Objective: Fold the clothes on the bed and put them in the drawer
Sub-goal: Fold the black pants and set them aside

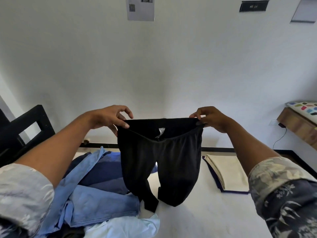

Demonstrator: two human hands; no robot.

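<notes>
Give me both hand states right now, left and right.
Left hand: closed, pinching the black pants at one waistband corner.
Right hand: closed, pinching the other waistband corner.

The trousers (161, 162) hung over the middle of the bed (214, 212), with their leg ends resting on it. The left hand (109, 117) pinched the trousers' waistband at its left end and the right hand (211, 118) at its right end. A heap of clothes (96, 186) lay on the bed left of the trousers, reaching partly behind them. A folded cloth (226, 172) lay on the bed to their right, apart from them. The wall (154, 66) stood behind the trousers, with a sheet of paper (140, 8) high above them. Far to their right, a shelf (298, 127) bore a cushion (305, 109).
</notes>
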